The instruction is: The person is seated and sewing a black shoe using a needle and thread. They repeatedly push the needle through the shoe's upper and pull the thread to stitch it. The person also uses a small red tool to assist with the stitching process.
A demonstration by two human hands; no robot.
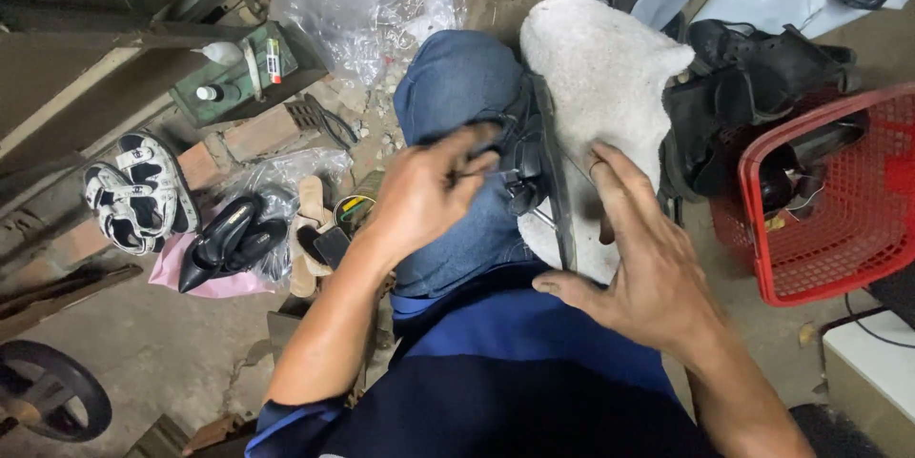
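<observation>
Fingers (457, 158) of the left hand (419, 196) pinch a strap on the black sandal (538, 167); right hand (639, 258), fingers spread, steadies its sole against a white cloth (600, 77) on the knee.

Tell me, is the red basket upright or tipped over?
Upright. The red basket stands on the floor with its open top facing up, and dark items lie inside it.

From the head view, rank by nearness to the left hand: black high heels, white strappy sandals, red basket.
From the left hand:
1. Black high heels, on the floor to its left.
2. White strappy sandals, farther left.
3. Red basket, far right, beyond the right hand.
</observation>
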